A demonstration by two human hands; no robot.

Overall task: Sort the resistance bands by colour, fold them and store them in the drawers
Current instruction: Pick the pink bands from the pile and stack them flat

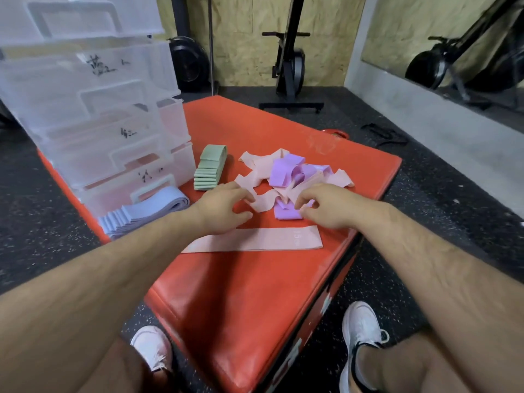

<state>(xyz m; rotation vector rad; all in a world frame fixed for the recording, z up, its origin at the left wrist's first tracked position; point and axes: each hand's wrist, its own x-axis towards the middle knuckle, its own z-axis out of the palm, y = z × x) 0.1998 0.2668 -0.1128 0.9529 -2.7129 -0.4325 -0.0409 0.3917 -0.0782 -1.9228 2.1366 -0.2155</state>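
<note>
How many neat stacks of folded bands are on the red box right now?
2. A green stack right of the drawer unit and a blue stack in front of it. The pink and purple bands lie unsorted; any stacks inside the drawers would be hidden.

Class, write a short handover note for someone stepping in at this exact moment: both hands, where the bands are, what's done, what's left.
Left hand and right hand: fingers curled at the near edge of the pink and purple pile; grip unclear.
Done: green stack and blue stack folded, beside the drawers. One pink band lies flat on the red box.
Left: sort and fold pink and purple, store everything.
</note>
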